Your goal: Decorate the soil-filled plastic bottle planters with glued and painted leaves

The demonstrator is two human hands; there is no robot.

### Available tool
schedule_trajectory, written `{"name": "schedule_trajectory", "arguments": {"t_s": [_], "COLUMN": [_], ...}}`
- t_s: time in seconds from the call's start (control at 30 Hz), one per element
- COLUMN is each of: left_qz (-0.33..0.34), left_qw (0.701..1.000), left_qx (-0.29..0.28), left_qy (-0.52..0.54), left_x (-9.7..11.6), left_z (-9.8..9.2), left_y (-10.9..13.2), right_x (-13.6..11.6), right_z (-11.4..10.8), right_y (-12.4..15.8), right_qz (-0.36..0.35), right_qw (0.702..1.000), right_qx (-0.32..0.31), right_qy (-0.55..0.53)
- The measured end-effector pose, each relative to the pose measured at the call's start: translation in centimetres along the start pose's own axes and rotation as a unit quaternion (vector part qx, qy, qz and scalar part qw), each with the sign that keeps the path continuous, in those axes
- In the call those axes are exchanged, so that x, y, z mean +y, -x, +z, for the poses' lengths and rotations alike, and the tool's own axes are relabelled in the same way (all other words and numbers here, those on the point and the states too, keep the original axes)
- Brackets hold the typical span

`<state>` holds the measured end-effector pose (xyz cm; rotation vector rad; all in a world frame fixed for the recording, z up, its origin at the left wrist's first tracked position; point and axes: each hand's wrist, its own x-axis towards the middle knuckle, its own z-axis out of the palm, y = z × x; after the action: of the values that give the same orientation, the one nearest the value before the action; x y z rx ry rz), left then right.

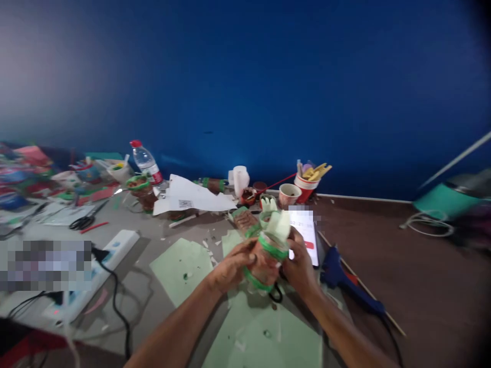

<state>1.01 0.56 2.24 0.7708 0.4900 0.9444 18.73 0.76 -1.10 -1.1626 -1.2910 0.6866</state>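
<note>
A small tilted plastic container (265,263) with brown contents and green bands round both ends is between my hands. A pale cut-out piece (279,225) stands up from its top end. My left hand (235,261) presses its left side, thumb and fingers closed against it. My right hand (300,261) is closed on its right side, with some fingertips hidden behind it. A dark loop (276,294) shows just under the container. Behind it are another pale-topped container (267,217) and a brown-filled one lying down (244,221). Motion blur softens the details.
Green paper sheets (264,332) lie below my hands. To the right are a lit phone (310,240), a blue glue gun (349,283) and a wooden stick (395,324). A power strip (111,260) with cables, a water bottle (148,163) and scissors (82,221) occupy the left.
</note>
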Motion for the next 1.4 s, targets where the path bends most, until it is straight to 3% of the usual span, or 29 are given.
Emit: {"name": "schedule_trajectory", "arguments": {"t_s": [0.1,0.27,0.43,0.63,0.8,1.0,1.4], "left_qz": [0.005,0.003,0.011,0.037,0.041,0.042,0.072], "left_qw": [0.998,0.988,0.986,0.987,0.987,0.989,0.993], "left_qx": [0.050,0.109,0.136,0.132,0.133,0.124,0.085], "left_qy": [0.045,0.108,0.099,0.078,0.075,0.068,0.024], "left_x": [-0.2,-0.1,0.2,0.2,0.1,0.2,0.0], "left_z": [-1.0,-2.1,-2.0,-2.1,-2.4,-2.4,-2.2], "left_y": [-0.8,-1.3,-1.5,-1.5,-1.5,-1.6,-1.5], "right_x": [-0.3,-1.6,-2.8,-2.2,-2.6,-2.7,-2.5], "right_z": [-0.2,-1.1,-1.4,-1.0,-1.0,-1.0,-0.8], "right_y": [-0.1,-0.4,-0.1,-0.1,0.2,0.3,0.3], "right_qz": [-0.028,-0.054,-0.075,-0.086,-0.114,-0.090,-0.084], "right_qw": [0.996,0.994,0.996,0.996,0.992,0.993,0.995], "right_qx": [0.038,0.077,0.031,0.008,-0.001,-0.035,-0.019], "right_qy": [0.075,0.050,0.031,0.003,0.054,0.061,0.052]}}
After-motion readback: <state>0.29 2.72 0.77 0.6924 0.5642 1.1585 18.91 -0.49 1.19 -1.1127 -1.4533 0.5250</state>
